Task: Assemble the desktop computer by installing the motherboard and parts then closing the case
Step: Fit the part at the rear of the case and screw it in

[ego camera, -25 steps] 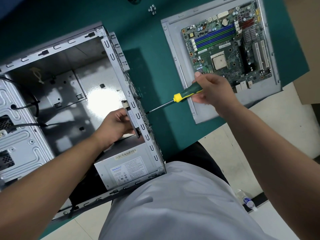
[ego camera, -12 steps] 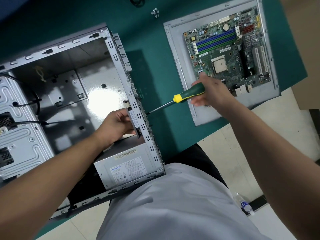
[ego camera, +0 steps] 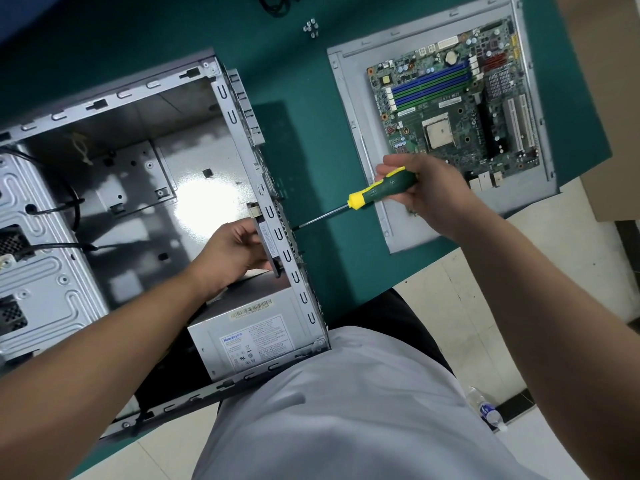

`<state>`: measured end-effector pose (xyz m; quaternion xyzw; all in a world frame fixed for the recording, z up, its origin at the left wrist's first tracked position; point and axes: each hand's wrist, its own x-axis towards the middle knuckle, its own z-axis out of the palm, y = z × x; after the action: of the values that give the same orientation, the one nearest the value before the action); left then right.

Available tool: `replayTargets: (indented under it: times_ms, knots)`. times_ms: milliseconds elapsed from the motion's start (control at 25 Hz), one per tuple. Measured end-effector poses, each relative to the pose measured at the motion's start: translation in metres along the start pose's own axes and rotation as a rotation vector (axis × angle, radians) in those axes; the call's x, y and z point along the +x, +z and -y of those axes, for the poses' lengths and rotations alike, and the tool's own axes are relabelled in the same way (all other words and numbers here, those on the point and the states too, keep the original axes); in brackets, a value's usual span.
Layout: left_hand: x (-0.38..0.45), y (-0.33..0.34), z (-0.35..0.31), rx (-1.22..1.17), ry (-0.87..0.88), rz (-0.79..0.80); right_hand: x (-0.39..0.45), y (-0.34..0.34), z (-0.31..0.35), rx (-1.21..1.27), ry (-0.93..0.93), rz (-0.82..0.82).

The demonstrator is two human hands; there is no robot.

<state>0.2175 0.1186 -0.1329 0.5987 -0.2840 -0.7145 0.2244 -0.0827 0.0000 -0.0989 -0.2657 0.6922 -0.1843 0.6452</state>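
The open grey computer case (ego camera: 114, 109) lies on its side on the green table. Inside it, against the rear wall, my left hand (ego camera: 235, 249) grips a flat grey part (ego camera: 268, 244), probably a fan. My right hand (ego camera: 433, 194) holds the green and yellow handle of a screwdriver (ego camera: 375, 192); its shaft tip touches the outside of the case's rear wall beside that part. A grey power supply (ego camera: 252, 336) sits in the case's near corner. The green motherboard (ego camera: 453, 116) lies on the removed side panel (ego camera: 349, 98) at the right.
A small cluster of screws (ego camera: 310, 27) lies on the table (ego camera: 301, 143) above the panel. Black cables (ego camera: 74, 209) run inside the case at left. A plastic bottle (ego camera: 485, 408) lies on the floor at lower right. A cardboard box (ego camera: 609, 109) stands at the right edge.
My right hand's grip has turned slightly on the screwdriver handle, with the tip staying on the rear wall. My left hand keeps its hold on the part.
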Motion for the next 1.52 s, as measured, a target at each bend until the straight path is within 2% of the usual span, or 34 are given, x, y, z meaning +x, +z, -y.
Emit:
replayTargets:
  times_ms: [80,120,200,280,360,520,560,680,760,920,960,1000,1120,1160,1200,1320,1360,1520]
  knots:
    - [0.0,0.0,0.0,-0.005,0.0,-0.003,-0.001,-0.001,0.001,0.196,0.021,0.037]
    - [0.0,0.0,0.0,-0.007,-0.002,-0.004,-0.001,0.002,-0.001,0.129,-0.005,0.002]
    - [0.0,-0.001,0.001,-0.01,-0.003,-0.005,-0.002,0.01,-0.005,-0.164,-0.057,-0.097]
    - [0.001,-0.001,0.002,-0.014,-0.005,-0.005,-0.002,0.011,-0.005,-0.347,-0.085,-0.119]
    - [0.002,-0.002,0.003,-0.016,-0.009,-0.009,0.001,0.004,-0.003,-0.267,-0.081,-0.043]
    - [0.002,-0.002,0.004,-0.02,-0.018,-0.012,-0.001,-0.005,0.0,0.162,0.012,0.06]
    - [0.002,-0.002,0.003,-0.021,-0.018,-0.011,-0.001,-0.002,-0.003,0.134,-0.008,0.038]
    - [0.001,-0.001,0.002,-0.022,-0.018,-0.01,-0.005,0.011,0.0,-0.298,-0.109,-0.096]
    - [0.0,-0.001,0.001,-0.022,-0.02,-0.012,-0.002,0.012,0.002,-0.409,-0.134,-0.117]
    - [-0.001,0.0,-0.001,-0.007,-0.014,-0.008,0.004,0.003,0.005,0.047,-0.003,-0.041]
    - [-0.001,-0.001,-0.001,0.0,-0.01,-0.007,0.003,0.004,0.002,0.064,-0.009,-0.037]
    - [-0.001,-0.001,-0.002,0.005,-0.006,-0.004,0.002,0.008,-0.002,0.012,-0.026,-0.057]
    - [-0.001,-0.001,-0.002,0.006,-0.002,0.003,0.0,0.012,-0.007,-0.395,-0.113,-0.164]
    - [-0.001,-0.001,-0.002,0.011,0.001,0.003,0.001,0.012,-0.007,-0.431,-0.117,-0.154]
    - [-0.001,-0.001,-0.002,0.013,0.003,0.004,0.003,0.011,-0.005,-0.359,-0.089,-0.129]
    - [-0.001,-0.001,-0.002,0.016,-0.002,0.001,0.008,0.004,0.003,0.096,0.062,-0.044]
    - [-0.001,-0.002,-0.002,0.019,-0.001,0.002,0.008,0.003,0.004,0.12,0.073,-0.03]
    - [0.001,-0.002,-0.001,0.002,0.001,0.002,0.005,0.008,-0.002,-0.259,-0.024,-0.061]
